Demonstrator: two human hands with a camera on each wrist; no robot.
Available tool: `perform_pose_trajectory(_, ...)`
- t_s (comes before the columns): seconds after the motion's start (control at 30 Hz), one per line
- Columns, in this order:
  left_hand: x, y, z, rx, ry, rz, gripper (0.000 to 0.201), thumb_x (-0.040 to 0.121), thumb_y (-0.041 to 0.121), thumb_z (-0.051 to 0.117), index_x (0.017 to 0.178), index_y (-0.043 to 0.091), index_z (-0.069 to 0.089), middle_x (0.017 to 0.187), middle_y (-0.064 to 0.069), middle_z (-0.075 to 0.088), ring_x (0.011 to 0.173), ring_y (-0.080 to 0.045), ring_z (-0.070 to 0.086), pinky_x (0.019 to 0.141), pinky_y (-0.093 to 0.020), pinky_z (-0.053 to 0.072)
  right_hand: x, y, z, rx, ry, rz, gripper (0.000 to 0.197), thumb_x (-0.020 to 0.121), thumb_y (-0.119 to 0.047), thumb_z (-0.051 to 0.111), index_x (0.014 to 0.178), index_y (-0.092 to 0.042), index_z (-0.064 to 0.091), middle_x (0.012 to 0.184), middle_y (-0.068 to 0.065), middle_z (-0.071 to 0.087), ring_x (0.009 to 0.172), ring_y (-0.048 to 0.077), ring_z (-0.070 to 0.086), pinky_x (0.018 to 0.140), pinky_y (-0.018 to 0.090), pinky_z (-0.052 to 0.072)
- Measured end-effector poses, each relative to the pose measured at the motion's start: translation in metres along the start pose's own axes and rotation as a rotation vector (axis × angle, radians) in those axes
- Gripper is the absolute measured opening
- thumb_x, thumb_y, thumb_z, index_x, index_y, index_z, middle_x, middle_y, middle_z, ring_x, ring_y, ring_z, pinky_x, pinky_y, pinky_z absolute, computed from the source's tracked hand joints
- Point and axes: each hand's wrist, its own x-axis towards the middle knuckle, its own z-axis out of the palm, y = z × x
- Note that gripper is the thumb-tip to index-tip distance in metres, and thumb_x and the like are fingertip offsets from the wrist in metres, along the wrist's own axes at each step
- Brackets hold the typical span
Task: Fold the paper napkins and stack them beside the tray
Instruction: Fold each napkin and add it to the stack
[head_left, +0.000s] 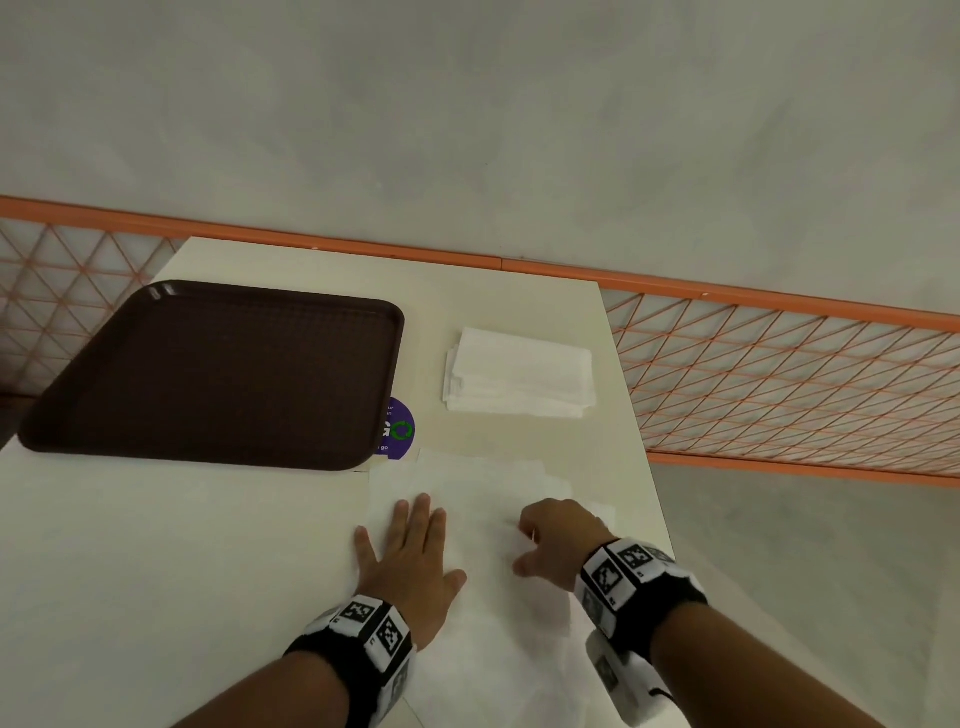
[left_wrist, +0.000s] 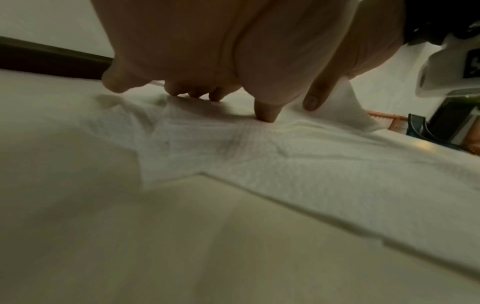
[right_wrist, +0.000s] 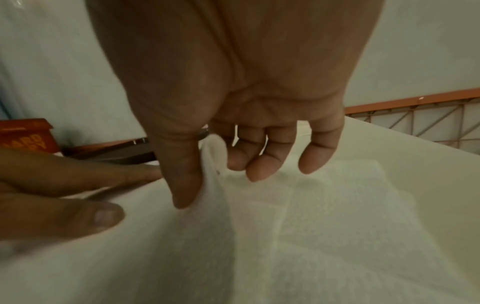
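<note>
A dark brown tray lies at the table's back left. To its right sits a stack of folded white napkins. Near the front edge, loose unfolded napkins are spread out. My left hand lies flat with straight fingers, pressing the top napkin onto the table. Just to its right, my right hand is curled. Its thumb and forefinger pinch a raised edge of that napkin, lifted off the sheets below. The other right fingers hang loose above the paper.
A round purple sticker is on the cream table by the tray's near right corner. The table's right edge runs close to the napkins, and an orange mesh railing stands beyond it. An orange box stands to the left.
</note>
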Motion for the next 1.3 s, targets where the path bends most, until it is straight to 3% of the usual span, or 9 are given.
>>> perform_pose_trajectory(0.13,0.002,0.001,-0.017,-0.057,0.030,0.008,0.082,0.094,0.054,0.042,0.152,0.021,-0.005,0.158,-0.002,-0.025,0.146,-0.025,-0.020,0.114,-0.060,0.001,-0.017,-0.015,-0.003,0.045,0.014,-0.208,0.020,0.081,-0.022,0.067,0.101,-0.022,0.066,0.106,-0.004,0.065,0.098,0.016,0.061,0.084,0.029,0.052)
perform_pose_trajectory(0.2,0.003,0.000,-0.030,-0.110,0.041,0.064,0.072,0.091,0.048,0.052,0.149,0.025,0.016,0.160,0.001,-0.011,0.147,-0.024,-0.013,0.114,-0.059,0.000,-0.025,-0.017,-0.007,0.094,0.006,-0.321,0.013,0.080,-0.017,0.067,0.093,-0.022,0.069,0.090,-0.008,0.065,0.085,0.010,0.061,0.074,0.021,0.050)
perform_pose_trajectory(0.3,0.004,-0.011,-0.051,-0.404,0.116,0.173,0.033,0.087,0.037,0.064,0.116,0.025,0.060,0.137,0.004,0.050,0.132,-0.016,0.042,0.114,-0.041,0.028,-0.031,-0.001,-0.018,0.460,0.022,-0.303,0.012,0.077,-0.013,0.075,0.079,-0.024,0.070,0.074,-0.012,0.063,0.068,0.001,0.056,0.064,0.013,0.045)
perform_pose_trajectory(0.37,0.004,-0.023,-0.066,-0.656,0.103,0.208,0.019,0.082,0.033,0.072,0.095,0.020,0.070,0.100,0.005,0.068,0.096,-0.014,0.064,0.087,-0.026,0.049,-0.034,0.018,-0.024,0.877,0.065,-0.213,0.012,0.077,-0.006,0.077,0.080,-0.015,0.071,0.075,-0.003,0.068,0.068,0.008,0.062,0.064,0.020,0.049)
perform_pose_trajectory(0.57,0.018,-0.030,-0.091,-1.095,0.061,0.203,0.009,0.080,0.019,0.077,0.087,0.017,0.072,0.082,0.003,0.074,0.080,-0.013,0.069,0.074,-0.022,0.054,-0.036,0.038,-0.014,1.410,0.060,-0.051,0.018,0.088,-0.010,0.066,0.103,-0.003,0.071,0.099,0.015,0.074,0.081,0.023,0.070,0.066,0.033,0.056)
perform_pose_trajectory(0.73,0.028,-0.014,-0.091,-1.432,0.163,0.068,0.007,0.081,0.008,0.073,0.086,0.013,0.071,0.081,-0.002,0.075,0.079,-0.017,0.068,0.079,-0.031,0.054,-0.023,0.031,-0.008,1.556,0.163,0.037,0.020,0.088,-0.016,0.068,0.102,-0.001,0.066,0.080,0.012,0.068,0.063,0.022,0.062,0.054,0.030,0.053)
perform_pose_trajectory(1.0,0.050,-0.022,-0.084,-1.280,0.378,-0.194,0.025,0.093,0.034,0.058,0.091,0.011,0.068,0.081,0.000,0.070,0.062,-0.016,0.062,0.067,-0.030,0.052,0.007,0.048,-0.033,1.682,0.386,0.137,0.011,0.089,-0.006,0.065,0.097,0.001,0.062,0.067,0.011,0.060,0.049,0.016,0.055,0.043,0.023,0.048)
perform_pose_trajectory(1.13,0.053,-0.024,-0.067,-0.754,0.367,0.032,0.025,0.092,0.034,0.058,0.110,0.019,0.066,0.109,0.006,0.065,0.105,-0.015,0.059,0.094,-0.029,0.045,0.039,0.055,-0.059,1.826,0.478,0.167,0.008,0.091,-0.005,0.061,0.099,-0.002,0.060,0.064,0.008,0.058,0.047,0.012,0.056,0.043,0.021,0.050)
perform_pose_trajectory(1.3,0.054,-0.013,-0.059,-0.241,0.168,0.219,0.053,0.097,0.045,0.045,0.144,0.024,0.036,0.156,0.006,0.023,0.146,-0.014,0.014,0.118,-0.034,0.015,0.089,0.052,-0.086,1.917,0.513,0.217,0.006,0.092,-0.004,0.061,0.096,-0.002,0.058,0.068,0.011,0.060,0.048,0.013,0.060,0.045,0.021,0.053)
